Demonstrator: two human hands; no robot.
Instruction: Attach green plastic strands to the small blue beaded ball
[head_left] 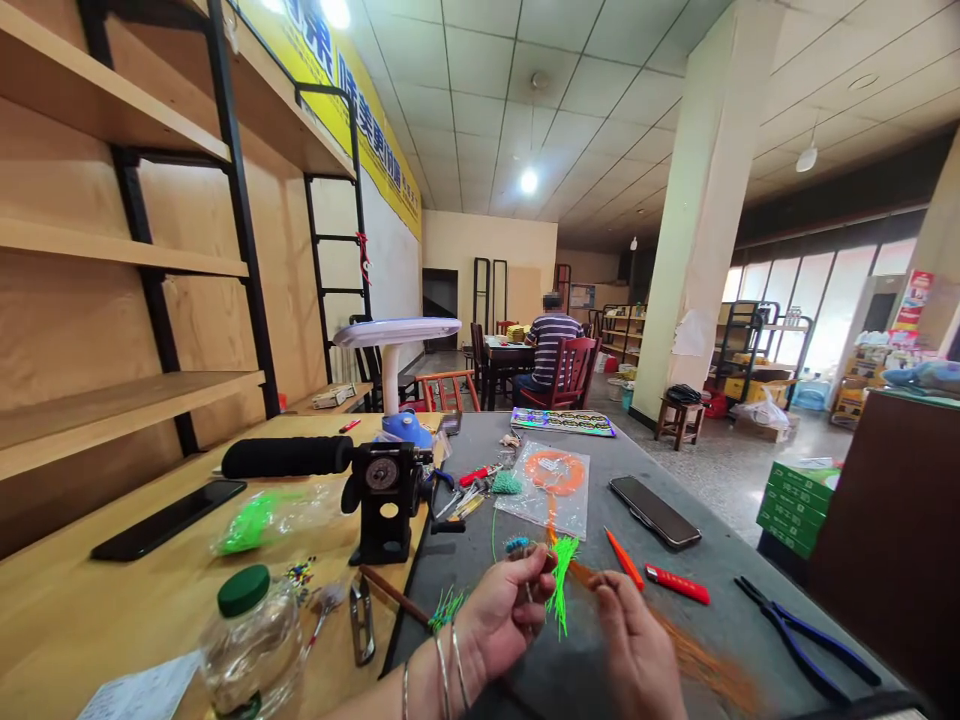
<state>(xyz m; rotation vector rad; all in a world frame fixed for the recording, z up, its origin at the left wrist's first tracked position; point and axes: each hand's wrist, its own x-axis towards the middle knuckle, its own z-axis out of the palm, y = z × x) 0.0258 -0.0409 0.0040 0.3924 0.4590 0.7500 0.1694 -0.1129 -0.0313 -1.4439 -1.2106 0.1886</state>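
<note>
My left hand [504,612], with bangles on the wrist, is closed in a pinch on a small tuft of neon green strands [561,582] with a bluish bit at its top. My right hand [634,645] is closed beside it, pinching a thin bundle of orange strands [697,660] that trails right across the grey table [720,560]. A second small bunch of green strands [448,606] lies by my left wrist.
A black vise with a foam-covered handle [382,490] stands at the table joint. Around it lie a bag of orange cord [551,485], a phone [654,511], an orange pen [624,558], a red cutter [677,584], blue pliers [806,635], a green-capped jar [251,640], a lamp [397,350]. A seated person [551,345] is far back.
</note>
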